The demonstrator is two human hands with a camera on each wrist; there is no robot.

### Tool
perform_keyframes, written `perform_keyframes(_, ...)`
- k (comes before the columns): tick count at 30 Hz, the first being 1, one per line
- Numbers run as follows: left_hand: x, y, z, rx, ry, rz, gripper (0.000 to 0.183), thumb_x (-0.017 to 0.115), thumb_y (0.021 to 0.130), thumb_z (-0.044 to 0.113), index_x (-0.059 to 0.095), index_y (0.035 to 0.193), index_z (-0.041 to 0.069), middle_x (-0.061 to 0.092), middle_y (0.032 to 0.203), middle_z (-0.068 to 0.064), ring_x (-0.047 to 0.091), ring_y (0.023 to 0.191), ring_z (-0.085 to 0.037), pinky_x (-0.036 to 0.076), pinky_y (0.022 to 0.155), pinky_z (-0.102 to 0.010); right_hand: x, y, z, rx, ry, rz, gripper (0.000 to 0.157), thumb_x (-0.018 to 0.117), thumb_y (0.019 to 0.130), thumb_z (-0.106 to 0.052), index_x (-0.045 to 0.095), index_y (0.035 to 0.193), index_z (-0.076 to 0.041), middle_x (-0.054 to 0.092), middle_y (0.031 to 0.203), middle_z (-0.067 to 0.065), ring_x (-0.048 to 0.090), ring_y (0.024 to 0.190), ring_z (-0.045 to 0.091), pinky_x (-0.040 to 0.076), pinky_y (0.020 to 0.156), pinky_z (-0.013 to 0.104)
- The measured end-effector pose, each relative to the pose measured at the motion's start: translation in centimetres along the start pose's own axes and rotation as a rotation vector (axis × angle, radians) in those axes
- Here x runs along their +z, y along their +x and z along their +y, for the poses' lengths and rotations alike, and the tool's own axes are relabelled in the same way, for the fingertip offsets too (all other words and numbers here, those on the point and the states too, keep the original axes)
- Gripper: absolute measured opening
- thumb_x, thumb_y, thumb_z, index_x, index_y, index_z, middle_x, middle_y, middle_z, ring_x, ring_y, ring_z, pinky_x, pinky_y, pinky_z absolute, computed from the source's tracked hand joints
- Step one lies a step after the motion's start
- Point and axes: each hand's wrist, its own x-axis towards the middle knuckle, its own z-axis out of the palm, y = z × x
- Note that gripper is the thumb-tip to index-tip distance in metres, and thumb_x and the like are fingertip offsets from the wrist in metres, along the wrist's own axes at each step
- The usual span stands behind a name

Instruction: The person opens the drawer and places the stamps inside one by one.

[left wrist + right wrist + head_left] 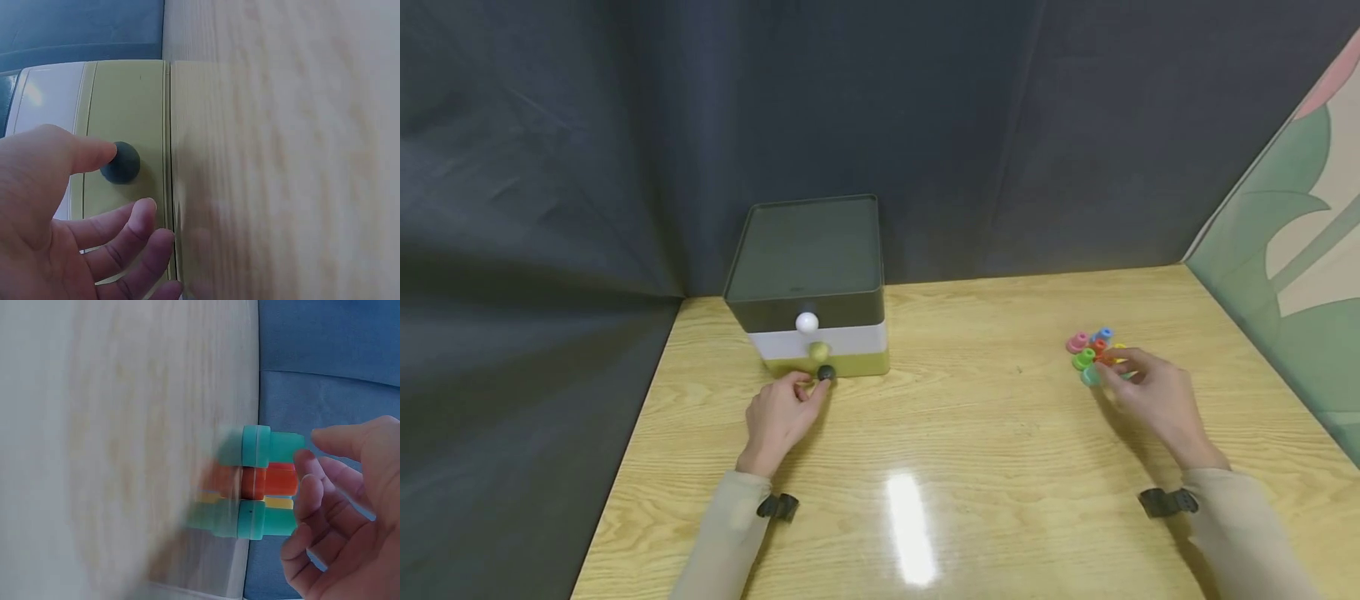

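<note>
A small three-tier drawer box has a dark top tier, a white middle and a yellow-green bottom drawer. My left hand is at its front. The thumb touches the round dark knob of the bottom drawer, while the other fingers stay apart from the knob, loosely bent. At the right, my right hand hovers over a cluster of small plastic pieces with wide bases and narrower tops. Thumb and index finger are beside the top of a teal piece, with no grip on it visible.
Pink, blue and green pieces stand close together with red and yellow ones. Dark cloth hangs behind the wooden table. A leaf-patterned panel borders the right side.
</note>
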Motion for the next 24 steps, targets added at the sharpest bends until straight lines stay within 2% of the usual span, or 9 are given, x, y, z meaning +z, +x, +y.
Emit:
perform_keyframes(4, 0.1, 0.3, 0.2, -0.006, 0.003, -0.002, 0.046, 0.066, 0.1, 0.058, 0.08, 0.118, 0.018, 0.074, 0.084, 0.007, 0.068, 0.073, -0.017, 0.046, 0.063, -0.032, 0.3, 0.1, 0.2, -0.007, -0.014, -0.009, 0.039, 0.069, 0.104, -0.032, 0.074, 0.123, 0.002, 0.078, 0.101, 0.023, 0.065, 0.076, 0.013, 0.048, 0.057, 0.024)
perform_keyframes(7, 0.1, 0.5, 0.4, 0.0, -0.002, 0.005, 0.044, 0.065, 0.1, 0.059, 0.08, 0.114, 0.02, 0.073, 0.082, 0.008, 0.067, 0.074, -0.018, 0.046, 0.064, -0.034, 0.3, 0.2, 0.3, -0.014, -0.022, -0.015, 0.038, 0.069, 0.104, -0.032, 0.075, 0.12, 0.001, 0.078, 0.1, 0.022, 0.065, 0.077, 0.013, 0.048, 0.057, 0.024)
perform_keyframes(12, 0.2, 0.8, 0.7, 0.021, -0.006, 0.012, 0.04, 0.063, 0.101, 0.058, 0.077, 0.097, 0.02, 0.07, 0.078, 0.006, 0.064, 0.072, -0.019, 0.043, 0.063, -0.034, 0.3, 0.3, 0.4, -0.035, -0.021, -0.031, 0.034, 0.072, 0.103, -0.031, 0.076, 0.117, 0.0, 0.079, 0.101, 0.02, 0.065, 0.078, 0.013, 0.048, 0.058, 0.023)
perform_keyframes(16, 0.2, 0.8, 0.9, 0.028, -0.002, 0.02, 0.039, 0.064, 0.102, 0.055, 0.073, 0.087, 0.019, 0.068, 0.075, 0.004, 0.062, 0.07, -0.021, 0.04, 0.06, -0.033, 0.4, 0.5, 0.3, -0.045, -0.024, -0.042, 0.033, 0.074, 0.101, -0.03, 0.077, 0.116, 0.0, 0.08, 0.104, 0.022, 0.068, 0.081, 0.02, 0.049, 0.058, 0.024)
perform_keyframes(20, 0.2, 0.8, 1.0, 0.039, -0.003, 0.025, 0.039, 0.065, 0.101, 0.053, 0.076, 0.091, 0.017, 0.069, 0.075, 0.004, 0.062, 0.067, -0.021, 0.041, 0.059, -0.033, 0.5, 0.5, 0.3, -0.029, -0.033, -0.054, 0.036, 0.073, 0.102, -0.032, 0.077, 0.117, 0.0, 0.079, 0.105, 0.024, 0.071, 0.085, 0.027, 0.049, 0.059, 0.025)
perform_keyframes(24, 0.2, 0.9, 1.2, 0.042, -0.002, 0.028, 0.039, 0.066, 0.101, 0.052, 0.078, 0.092, 0.016, 0.07, 0.075, 0.004, 0.063, 0.067, -0.021, 0.042, 0.058, -0.033, 0.4, 0.4, 0.4, -0.013, -0.036, -0.075, 0.038, 0.072, 0.102, -0.033, 0.077, 0.119, 0.001, 0.079, 0.104, 0.024, 0.071, 0.087, 0.029, 0.049, 0.06, 0.025)
